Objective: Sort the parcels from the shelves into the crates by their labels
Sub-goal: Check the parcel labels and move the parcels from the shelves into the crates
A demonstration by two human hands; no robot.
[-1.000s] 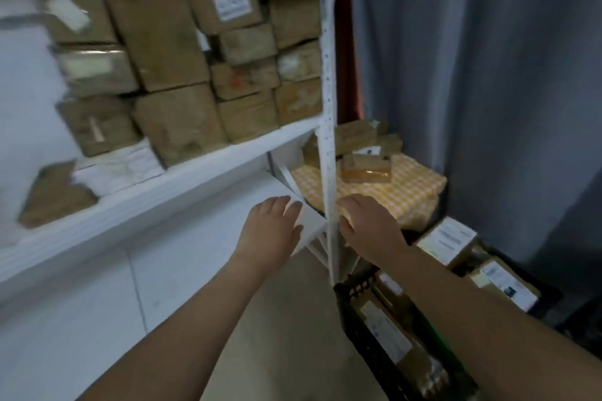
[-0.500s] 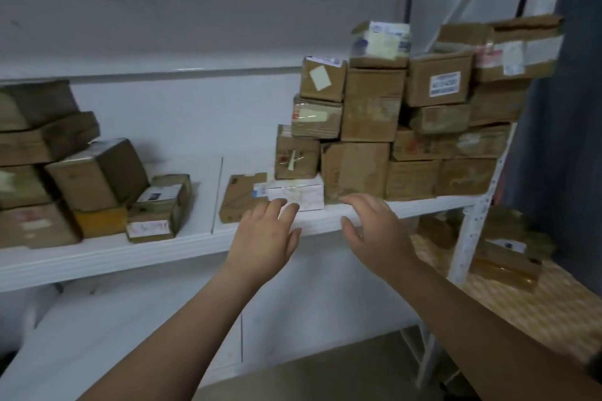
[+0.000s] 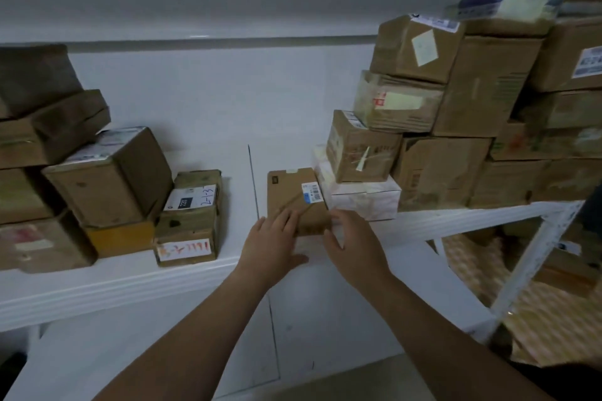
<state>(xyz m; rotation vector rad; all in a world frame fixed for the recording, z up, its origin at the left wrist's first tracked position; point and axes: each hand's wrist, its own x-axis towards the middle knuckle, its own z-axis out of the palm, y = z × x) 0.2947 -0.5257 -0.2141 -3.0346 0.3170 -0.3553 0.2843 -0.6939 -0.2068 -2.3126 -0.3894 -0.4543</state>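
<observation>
A flat brown parcel [image 3: 294,197] with a white-and-blue label [image 3: 311,192] lies near the white shelf's [image 3: 130,275] front edge.

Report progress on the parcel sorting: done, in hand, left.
Done: cannot tell; no crate is in view. In hand: the left hand rests on the flat parcel at the shelf edge, the right hand at its corner; not lifted. Left: the left stack and right stack of parcels.
</observation>
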